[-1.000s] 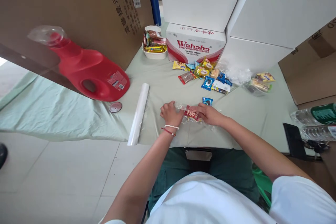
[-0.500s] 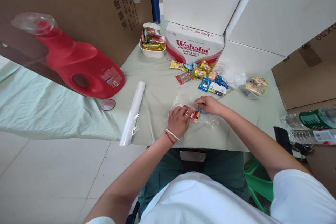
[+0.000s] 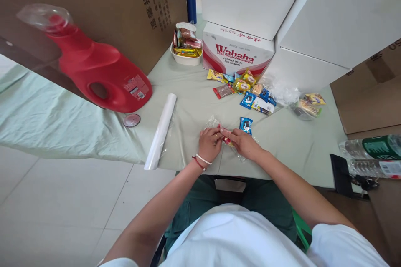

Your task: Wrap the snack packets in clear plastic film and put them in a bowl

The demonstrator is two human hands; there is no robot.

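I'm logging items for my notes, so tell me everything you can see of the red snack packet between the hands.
The red snack packet is small, glossy and plastic-looking, with pale print too blurred to read. It sits low over the pale green tablecloth, near the table's front edge. The left hand and right hand pinch it from either side, hiding most of it. Crinkled clear film lies around it.

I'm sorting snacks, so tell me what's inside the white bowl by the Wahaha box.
The white bowl holds several snack packets, red, brown and yellow, piled above its rim. Whatever lies beneath them at the bottom is covered.
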